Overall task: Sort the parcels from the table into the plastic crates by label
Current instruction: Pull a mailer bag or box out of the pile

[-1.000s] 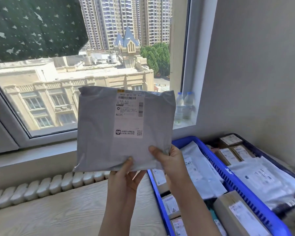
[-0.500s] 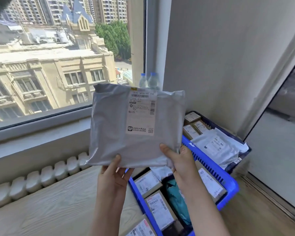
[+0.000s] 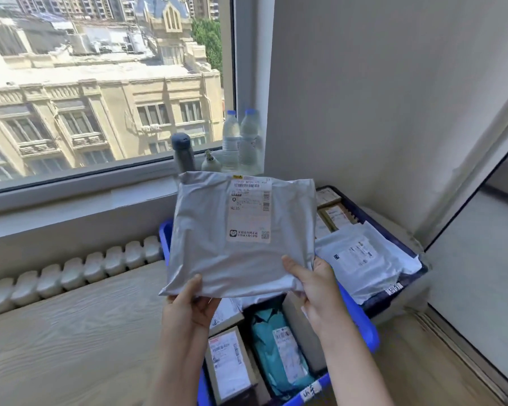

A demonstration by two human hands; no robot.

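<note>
We record both hands gripping the grey parcel (image 3: 241, 238) by its lower edge, thumbs on the labelled face: left hand (image 3: 189, 306) at its left corner, right hand (image 3: 314, 285) at its right. Since half a second ago the parcel sits lower, above the blue crate (image 3: 365, 332) beside the right edge of the worktop (image 3: 71, 332)

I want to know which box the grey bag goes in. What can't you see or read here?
Head view:
- Label on the grey bag: small print blurred; only N035 reads.
- Near blue crate: far part hidden behind the bag, front corner cut by the bottom edge.
- Handwritten tag on that crate: too blurred to read.
- Left hand, right hand: fingers hidden behind the bag.
</note>
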